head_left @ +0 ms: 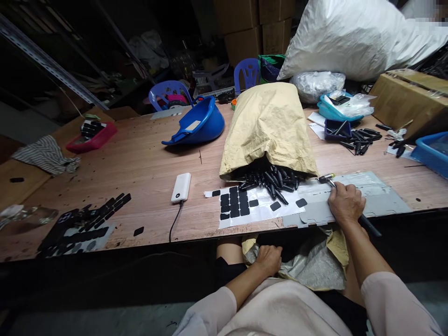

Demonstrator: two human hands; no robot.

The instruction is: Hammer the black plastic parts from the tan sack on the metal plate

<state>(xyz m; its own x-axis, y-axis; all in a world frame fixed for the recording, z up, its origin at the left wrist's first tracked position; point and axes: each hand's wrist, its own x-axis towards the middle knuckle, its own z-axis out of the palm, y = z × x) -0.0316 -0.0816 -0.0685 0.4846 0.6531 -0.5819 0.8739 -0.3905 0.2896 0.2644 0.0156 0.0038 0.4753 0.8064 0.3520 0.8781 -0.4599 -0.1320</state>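
My right hand (346, 203) is wrapped round a small hammer (371, 227), its metal head pointing away from me over the grey board (380, 186) at the table's front edge. My left hand (269, 260) is low over my lap, fingers curled; what they hold, if anything, is hidden. Beside it an open lined sack (315, 266) lies across my lap. On the table, black pen-like pieces (271, 179) spill from the mouth of a tan paper sack (269, 121). Black rounded stickers (234, 203) lie in rows on a white sheet (261, 217), with several loose ones to the right.
A white power bank (181, 186) with a cable lies left of the sheet. Behind are a blue scoop (206, 122) and a pink tray (93, 142). At right are a dark blue box (337, 130), more black pieces (360, 140), a blue basin (434, 151) and a carton (413, 100).
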